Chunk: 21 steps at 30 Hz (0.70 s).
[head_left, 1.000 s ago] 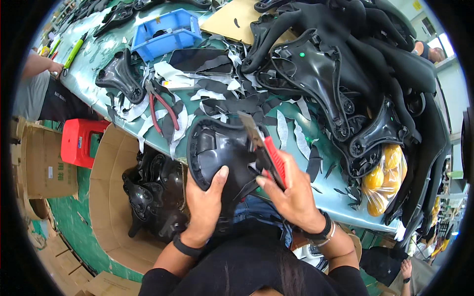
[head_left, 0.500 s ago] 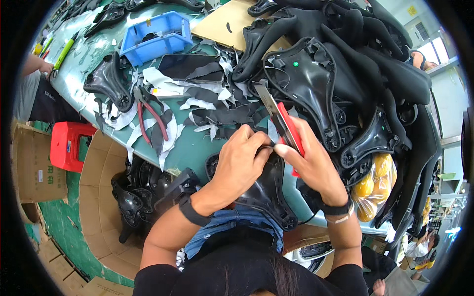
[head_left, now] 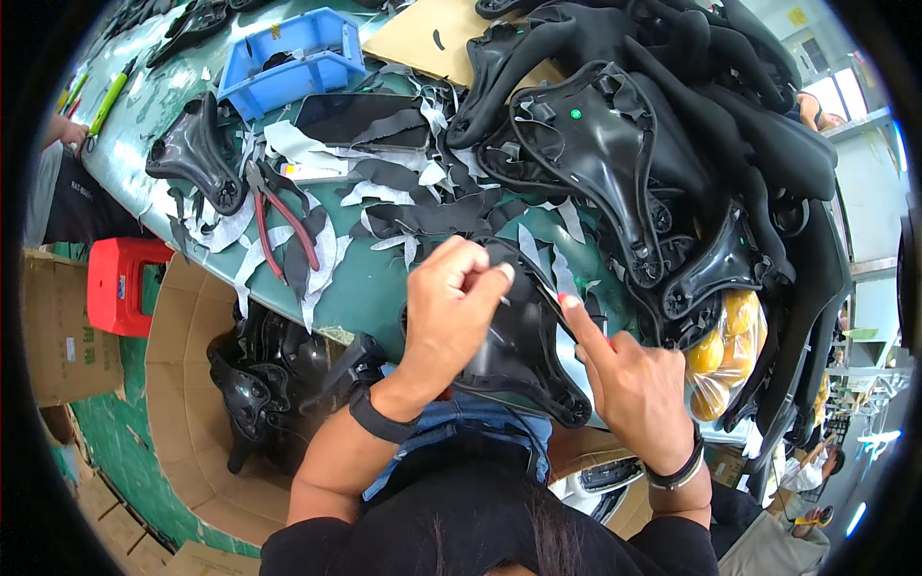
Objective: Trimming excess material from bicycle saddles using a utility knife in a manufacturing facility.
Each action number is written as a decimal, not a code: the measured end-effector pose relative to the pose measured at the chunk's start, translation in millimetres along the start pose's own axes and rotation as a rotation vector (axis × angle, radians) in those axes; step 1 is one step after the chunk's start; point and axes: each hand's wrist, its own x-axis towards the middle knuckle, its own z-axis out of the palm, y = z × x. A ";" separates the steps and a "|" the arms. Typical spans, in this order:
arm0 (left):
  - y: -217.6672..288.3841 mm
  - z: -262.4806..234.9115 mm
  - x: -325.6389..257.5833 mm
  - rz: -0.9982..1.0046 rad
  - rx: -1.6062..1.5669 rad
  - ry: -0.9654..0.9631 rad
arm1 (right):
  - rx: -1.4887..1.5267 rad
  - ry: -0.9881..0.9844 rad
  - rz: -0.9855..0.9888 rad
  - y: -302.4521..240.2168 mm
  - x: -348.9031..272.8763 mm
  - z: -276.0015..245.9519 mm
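Landmark: the black moulded saddle shell (head_left: 523, 350), lying at the near edge of the green table (head_left: 370, 288), over the person's lap.
Cardboard box: left of and below the shell, off the table edge, holding more black shells (head_left: 264, 379).
Red-handled pliers: (head_left: 283, 216) lie on the table up and left of the shell, well apart from both hands, among grey trimmings.
Left hand: (head_left: 451, 312) rests on the shell's left upper part, fingers curled shut with thumb and forefinger pinched together near the shell's top edge; what they pinch is too small to tell.
Shell's long axis: runs from upper left at the table down and right toward the lap, between the two hands.
Right hand: (head_left: 634, 389) sits just right of the shell, forefinger stretched along a red-handled knife (head_left: 567, 317) that it grips, blade pointing up and left at the shell's upper rim.
Nearer hand: the left, already on the shell; the blade meets the same edge from the right.
Pile of black saddles: (head_left: 663, 163) up and right of the shell.
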 end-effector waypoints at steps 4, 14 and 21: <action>-11.6 -3.8 3.7 -0.100 -0.473 0.047 | 0.053 0.075 0.056 -4.9 -21.6 23.1; -19.5 -54.1 8.4 -0.079 0.188 0.091 | 0.911 0.068 0.342 4.1 -17.8 60.9; 24.0 -112.6 8.6 -0.426 0.066 -0.335 | 1.021 0.369 -0.175 -5.7 7.4 58.6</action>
